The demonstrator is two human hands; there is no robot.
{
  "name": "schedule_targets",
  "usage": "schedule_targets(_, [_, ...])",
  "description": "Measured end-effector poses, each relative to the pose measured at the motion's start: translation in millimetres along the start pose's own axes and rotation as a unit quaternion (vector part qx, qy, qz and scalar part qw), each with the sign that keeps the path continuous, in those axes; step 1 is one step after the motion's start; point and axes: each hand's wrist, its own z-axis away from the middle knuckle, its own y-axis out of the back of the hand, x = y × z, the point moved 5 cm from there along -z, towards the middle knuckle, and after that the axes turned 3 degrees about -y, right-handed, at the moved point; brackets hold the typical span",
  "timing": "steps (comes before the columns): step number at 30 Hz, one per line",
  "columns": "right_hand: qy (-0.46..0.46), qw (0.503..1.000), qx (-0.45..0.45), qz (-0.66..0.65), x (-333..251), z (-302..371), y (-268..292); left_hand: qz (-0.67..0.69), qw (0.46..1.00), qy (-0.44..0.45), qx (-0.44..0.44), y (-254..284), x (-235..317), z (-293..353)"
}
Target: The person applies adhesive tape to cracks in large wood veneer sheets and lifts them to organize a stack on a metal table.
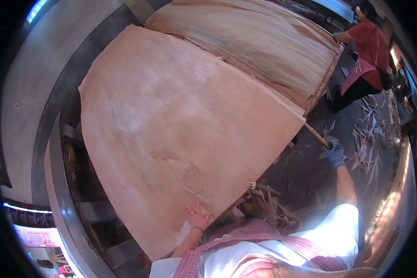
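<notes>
A large, pale brown wood veneer sheet (171, 116) lies in front of me on top of a stack. My left hand (198, 216), bare, rests on the sheet's near edge with its fingers spread. Out to the right, my right hand (335, 155) wears a blue-grey glove and is closed around a thin wooden stick (316, 134). The stick's far end meets the right corner of the sheet; whether it goes underneath is hidden.
Behind is a second stack of yellowish veneer (259, 41). At the far right, a person in a red shirt (370, 46) touches its corner. Veneer scraps (368, 134) litter the dark floor, and more strips (271, 206) lie by my apron. A metal frame (69, 208) runs along the left.
</notes>
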Motion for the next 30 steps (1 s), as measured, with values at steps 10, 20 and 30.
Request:
schedule_targets(10, [0.000,0.998,0.042,0.040,-82,-48,73,0.018,0.999,-0.033,0.036,0,-4,0])
schedule_targets(20, [0.072,0.997,0.025,0.028,-268,-210,42,0.057,0.995,-0.046,0.067,-2,-5,-1])
schedule_targets(30, [0.111,0.976,-0.141,-0.121,-488,-244,-106,0.148,0.988,0.007,-0.048,0,-28,-12])
